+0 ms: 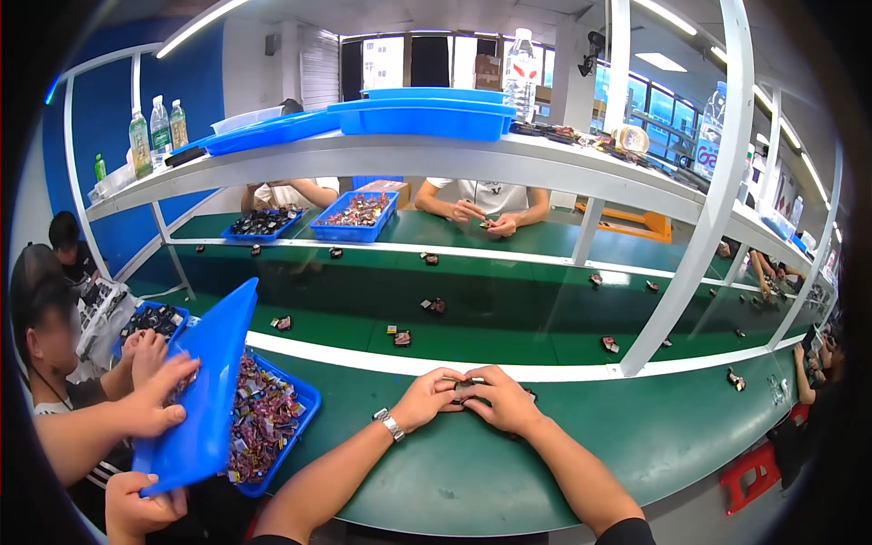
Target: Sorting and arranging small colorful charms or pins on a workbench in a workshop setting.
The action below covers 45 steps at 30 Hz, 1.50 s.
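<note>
So the room's a bright workshop, with ceiling tubes running overhead and a blue wall (195,109) off to the left. You're at a long green surface (400,495) edged by a white rail (391,365), and past the rail there's a darker green strip (509,322) with little electronic bits scattered along it. A white shelf (436,165) spans above it all, carrying stacked blue trays (422,120) and a clear bottle (520,82). Across from you, somebody in a white shirt (490,194) is handling a small part too.

On your left, a co-worker's hands tip up a blue tray (204,400), just beside a blue bin (312,400) full of small reddish parts (259,422).

Your forearms come up from the lower edge and angle inward, so your hands meet near the rail. Your left hand (430,400), with a metal watch (389,425) on the wrist, and your right hand (502,401) are both bent in with the knuckles up. The small dark piece (463,392) sits between them, and the fingers of both are closed on it, tips nearly touching. Can't tell what its underside looks like; your hands hide most of it.
</note>
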{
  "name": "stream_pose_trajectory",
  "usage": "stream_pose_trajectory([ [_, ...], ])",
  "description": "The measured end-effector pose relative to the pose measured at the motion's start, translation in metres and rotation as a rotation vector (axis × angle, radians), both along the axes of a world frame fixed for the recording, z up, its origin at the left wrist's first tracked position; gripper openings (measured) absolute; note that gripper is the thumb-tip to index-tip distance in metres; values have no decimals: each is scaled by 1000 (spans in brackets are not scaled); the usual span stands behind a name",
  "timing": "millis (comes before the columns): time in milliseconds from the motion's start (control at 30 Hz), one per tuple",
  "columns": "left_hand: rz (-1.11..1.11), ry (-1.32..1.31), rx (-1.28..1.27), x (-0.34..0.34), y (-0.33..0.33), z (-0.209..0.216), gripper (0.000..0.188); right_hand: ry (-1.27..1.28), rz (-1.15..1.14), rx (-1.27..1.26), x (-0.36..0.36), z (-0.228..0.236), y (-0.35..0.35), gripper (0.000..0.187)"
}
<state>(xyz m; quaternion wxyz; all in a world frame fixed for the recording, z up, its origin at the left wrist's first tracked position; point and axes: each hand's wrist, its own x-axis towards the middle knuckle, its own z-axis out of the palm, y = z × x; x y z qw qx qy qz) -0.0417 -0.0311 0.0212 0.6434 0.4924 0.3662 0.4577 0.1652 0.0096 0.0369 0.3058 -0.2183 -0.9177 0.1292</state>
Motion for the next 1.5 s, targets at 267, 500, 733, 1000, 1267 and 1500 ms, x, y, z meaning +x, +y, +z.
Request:
stream_pose_trajectory([
  [267, -82, -77, 4, -8, 1, -1, 37, 182, -128, -169, -12, 0, -9, 9],
  [500, -103, -44, 34, -7, -2, 0, 35, 165, -141, -239, -10, 2, -13, 10],
  [733, -61, -20, 20, -1, -4, 3, 32, 204, -60, -250, -5, 3, -13, 10],
  [1000, -54, -99, -2, -6, -2, -1, 32, 261, -167, -155, -17, -3, -17, 11],
  [1267, -32, -111, -27, -6, -1, -1, 28, 303, -170, -192, -19, -9, -17, 13],
  [1500, -38, -162, -32, -8, 0, -4, 28, 339, -170, -233, -20, -12, -15, 16],
])
